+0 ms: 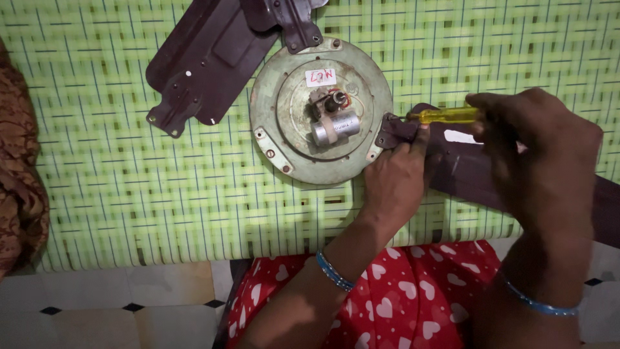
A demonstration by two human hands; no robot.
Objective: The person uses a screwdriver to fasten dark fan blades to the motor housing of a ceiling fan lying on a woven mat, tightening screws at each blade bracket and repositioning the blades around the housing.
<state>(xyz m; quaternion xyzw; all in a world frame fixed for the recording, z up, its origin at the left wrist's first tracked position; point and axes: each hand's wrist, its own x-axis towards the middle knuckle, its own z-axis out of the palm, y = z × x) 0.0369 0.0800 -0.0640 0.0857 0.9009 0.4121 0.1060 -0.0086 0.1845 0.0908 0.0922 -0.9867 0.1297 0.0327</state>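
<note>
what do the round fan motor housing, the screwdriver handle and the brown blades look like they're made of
Round motor housing: likely painted metal, pale green, dull, with worn, grimy patches.
Screwdriver handle, gripped by the right hand: clear yellow plastic, glossy and see-through.
Brown blades: probably painted sheet metal, thin and flat, with holes and chipped spots; smooth satin finish.
The left hand rests against the housing's rim.

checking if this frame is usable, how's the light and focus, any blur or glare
Head view: the fan motor and woven mat are evenly lit and sharp, with only a faint sheen on the capacitor; the right hand is dark and slightly soft at close range; the left hand is shadowed; the screwdriver reads clearly; the frame corners darken.
</note>
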